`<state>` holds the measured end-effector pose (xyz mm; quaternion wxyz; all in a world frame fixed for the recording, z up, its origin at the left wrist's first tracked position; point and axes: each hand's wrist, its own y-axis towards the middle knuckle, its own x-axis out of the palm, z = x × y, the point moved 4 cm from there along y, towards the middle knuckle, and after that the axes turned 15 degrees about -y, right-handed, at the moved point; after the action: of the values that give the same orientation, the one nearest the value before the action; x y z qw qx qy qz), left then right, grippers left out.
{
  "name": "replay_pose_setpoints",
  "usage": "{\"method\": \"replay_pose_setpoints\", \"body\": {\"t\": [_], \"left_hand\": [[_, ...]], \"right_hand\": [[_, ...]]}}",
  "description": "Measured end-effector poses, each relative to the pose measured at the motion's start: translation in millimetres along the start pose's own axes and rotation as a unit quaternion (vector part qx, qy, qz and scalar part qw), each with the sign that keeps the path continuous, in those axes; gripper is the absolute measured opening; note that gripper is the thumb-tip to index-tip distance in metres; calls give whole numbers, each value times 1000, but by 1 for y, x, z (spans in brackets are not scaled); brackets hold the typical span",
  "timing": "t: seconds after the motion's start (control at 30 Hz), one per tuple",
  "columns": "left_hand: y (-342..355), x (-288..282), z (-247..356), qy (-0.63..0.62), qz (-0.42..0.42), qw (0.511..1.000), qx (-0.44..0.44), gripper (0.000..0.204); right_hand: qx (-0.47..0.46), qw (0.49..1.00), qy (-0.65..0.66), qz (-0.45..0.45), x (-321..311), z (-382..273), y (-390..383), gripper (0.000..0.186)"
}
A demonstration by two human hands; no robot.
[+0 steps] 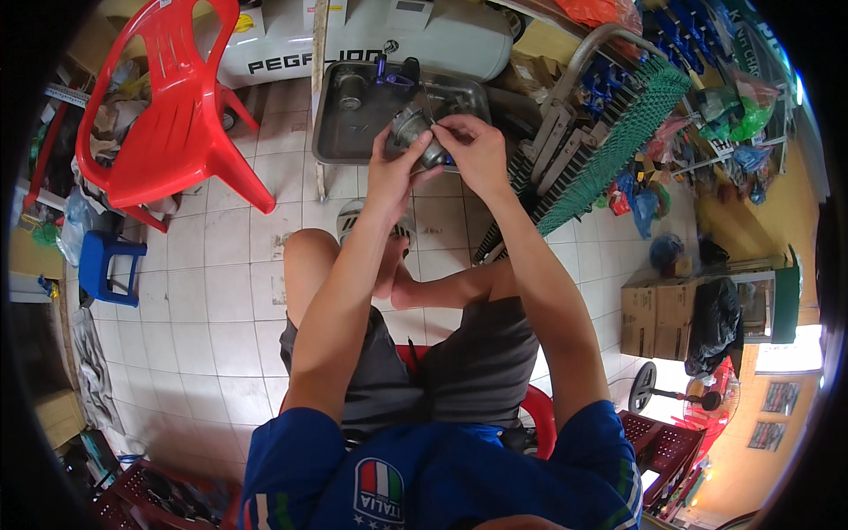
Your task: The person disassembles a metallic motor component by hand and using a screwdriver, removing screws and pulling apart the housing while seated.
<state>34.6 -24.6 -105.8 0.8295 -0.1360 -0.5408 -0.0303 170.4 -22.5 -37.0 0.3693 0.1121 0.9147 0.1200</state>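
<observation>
My left hand is closed around a round grey metal part with a cylindrical body, held over the near edge of a dark metal tray. At the part's right side, the fingertips of my right hand are pinched together. What they grip, if anything, is too small to make out. A bit of blue shows just below those fingertips. In the tray lie a small metal cylinder at the left and a blue-purple tool or fitting at the back.
Behind the tray lies a long white tank. A red plastic chair and a blue stool stand at left. Right of the tray leans a folded metal frame with green netting. Cardboard boxes are farther right.
</observation>
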Motion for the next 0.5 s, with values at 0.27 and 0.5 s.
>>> {"method": "replay_pose_setpoints", "body": {"t": [0.27,0.5], "left_hand": [[12,-12,6,-64,-40,995,-72,71],[5,-5,6,-14,-40,998,-53,66]], "right_hand": [[-34,998,-47,-40,4,-15,11,22],[-42,995,-82,-47,0,-20,13,23]]}}
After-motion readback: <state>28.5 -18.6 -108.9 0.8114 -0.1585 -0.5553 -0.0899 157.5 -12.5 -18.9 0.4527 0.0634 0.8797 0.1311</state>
